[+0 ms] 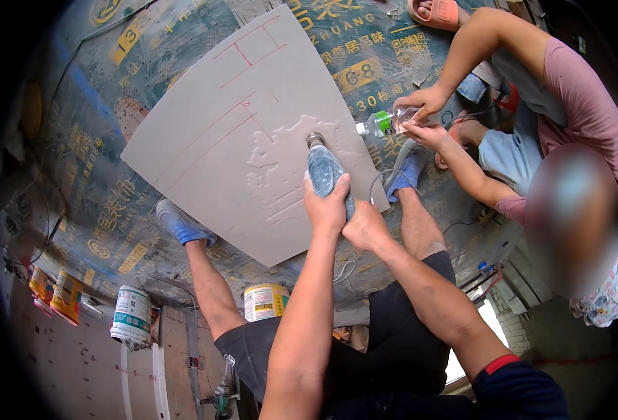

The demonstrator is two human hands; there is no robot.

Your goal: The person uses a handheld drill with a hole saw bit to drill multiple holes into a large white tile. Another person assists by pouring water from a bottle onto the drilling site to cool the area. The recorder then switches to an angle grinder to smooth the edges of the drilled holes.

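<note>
A blue, dusty angle grinder (pixel 325 170) is gripped in both my hands over a large pale tile (pixel 204 133). My left hand (pixel 327 206) wraps round its body, and my right hand (pixel 365 225) is closed round the rear end. At its front a round metal hole-saw bit (pixel 315 138) rests against the tile, towards the tile's right side. Water (pixel 270 150) lies in a wet patch around and left of the bit. Red marker lines run across the tile's far part. A co-worker's two hands hold a clear water bottle (pixel 386 123) sideways, its white cap end pointing towards the bit.
My feet in blue-grey shoes (pixel 186 222) stand at either side of the tile. The co-worker squats at the right. A cable (pixel 386 175) loops from near the grinder. Printed green sheeting (pixel 113 189) covers the floor. Several buckets, one white and teal (pixel 132 315), stand at the near left.
</note>
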